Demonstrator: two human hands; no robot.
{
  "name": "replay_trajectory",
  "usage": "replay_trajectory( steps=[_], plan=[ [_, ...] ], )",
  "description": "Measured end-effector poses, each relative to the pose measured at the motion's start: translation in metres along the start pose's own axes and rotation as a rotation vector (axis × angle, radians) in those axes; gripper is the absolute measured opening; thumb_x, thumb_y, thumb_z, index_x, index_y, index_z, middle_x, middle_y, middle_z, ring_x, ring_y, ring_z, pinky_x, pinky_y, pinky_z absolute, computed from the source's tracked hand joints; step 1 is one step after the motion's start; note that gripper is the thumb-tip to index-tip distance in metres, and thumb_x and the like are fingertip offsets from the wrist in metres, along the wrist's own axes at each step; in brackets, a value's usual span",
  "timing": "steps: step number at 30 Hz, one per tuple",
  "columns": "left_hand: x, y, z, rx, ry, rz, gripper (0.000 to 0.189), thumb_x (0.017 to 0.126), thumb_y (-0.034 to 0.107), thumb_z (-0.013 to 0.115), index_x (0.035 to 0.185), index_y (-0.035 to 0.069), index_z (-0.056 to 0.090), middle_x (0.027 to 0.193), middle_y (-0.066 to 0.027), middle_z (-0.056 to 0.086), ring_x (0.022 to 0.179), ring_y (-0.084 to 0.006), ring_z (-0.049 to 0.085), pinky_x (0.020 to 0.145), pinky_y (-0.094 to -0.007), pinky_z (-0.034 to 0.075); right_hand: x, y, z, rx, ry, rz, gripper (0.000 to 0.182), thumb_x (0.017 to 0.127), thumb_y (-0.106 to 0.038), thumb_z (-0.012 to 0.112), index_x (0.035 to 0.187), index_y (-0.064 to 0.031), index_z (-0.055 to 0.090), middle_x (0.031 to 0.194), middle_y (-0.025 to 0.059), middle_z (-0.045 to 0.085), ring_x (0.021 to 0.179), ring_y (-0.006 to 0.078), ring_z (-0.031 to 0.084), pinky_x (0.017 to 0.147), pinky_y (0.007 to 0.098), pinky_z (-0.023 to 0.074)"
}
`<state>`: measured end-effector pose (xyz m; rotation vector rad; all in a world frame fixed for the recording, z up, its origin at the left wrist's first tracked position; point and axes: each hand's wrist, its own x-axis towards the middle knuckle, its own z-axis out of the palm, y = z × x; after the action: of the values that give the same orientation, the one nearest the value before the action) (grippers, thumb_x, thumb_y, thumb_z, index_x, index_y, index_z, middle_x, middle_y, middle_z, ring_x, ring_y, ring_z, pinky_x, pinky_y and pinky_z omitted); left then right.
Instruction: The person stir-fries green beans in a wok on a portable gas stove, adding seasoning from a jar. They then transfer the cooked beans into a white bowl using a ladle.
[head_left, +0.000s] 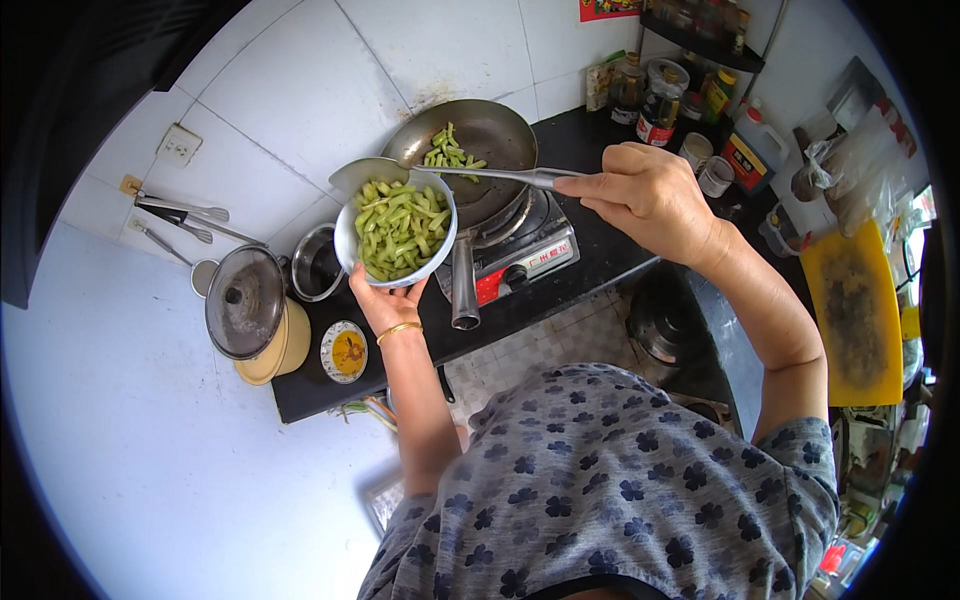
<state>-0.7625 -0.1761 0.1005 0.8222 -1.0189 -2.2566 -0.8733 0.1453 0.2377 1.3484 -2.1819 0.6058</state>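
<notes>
My left hand (388, 303) supports a white bowl (445, 247) from its near side. Cut green vegetable pieces (401, 229) fill the bowl. In my right hand (652, 199) is the handle of a metal wok spatula (495, 172), whose blade lies at the bowl's far left rim. Behind the bowl a metal wok (491, 135) rests on a portable gas stove (525, 255), its hollow handle towards me. A smaller heap of the same green pieces (450, 154) lies in the wok; the spatula's shaft crosses in front of it.
Left on the black counter (487, 322) are a steel pot (315, 262), a cream container (296, 337) with a dark glass lid (246, 300), and a patterned dish (344, 352) of yellow liquid. Several sauce bottles (656, 116) stand at the back right, above a yellow cutting board (853, 315).
</notes>
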Motion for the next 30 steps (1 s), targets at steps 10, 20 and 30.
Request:
replay_trajectory(
  steps=[10,20,30],
  plan=[
    [-0.002,0.004,-0.016,-0.02,-0.013,0.026,0.075,0.082,0.052,0.058,0.142,0.009,0.042,0.141,-0.0121,0.048,0.127,-0.0322,0.053,0.093,-0.0562,0.053,0.014,-0.002,-0.017,0.097,-0.026,0.195,0.026,0.08,-0.012,0.072,0.105,-0.0157,0.076,0.076,0.0074,0.065,0.07,0.0256,0.065,0.06,0.0345,0.052],
    [-0.018,0.01,-0.052,-0.078,0.094,0.043,0.072,0.083,0.05,0.057,0.141,0.01,0.043,0.139,-0.0131,0.051,0.123,-0.033,0.056,0.091,-0.0562,0.054,0.102,0.078,0.028,-0.183,-0.781,0.426,0.017,0.073,-0.018,0.066,0.08,-0.005,0.073,0.067,0.0127,0.067,0.057,0.0252,0.063,0.057,0.0399,0.0509],
    [-0.036,0.026,-0.06,-0.08,0.127,0.116,0.066,0.088,0.048,0.051,0.142,0.01,0.044,0.139,-0.0135,0.053,0.123,-0.0331,0.057,0.089,-0.0538,0.056,0.113,0.126,0.131,-0.001,-0.524,0.42,0.035,0.078,-0.023,0.069,0.113,-0.024,0.074,0.1,-0.0009,0.073,0.093,0.0198,0.068,0.078,0.0357,0.0537]
  ],
)
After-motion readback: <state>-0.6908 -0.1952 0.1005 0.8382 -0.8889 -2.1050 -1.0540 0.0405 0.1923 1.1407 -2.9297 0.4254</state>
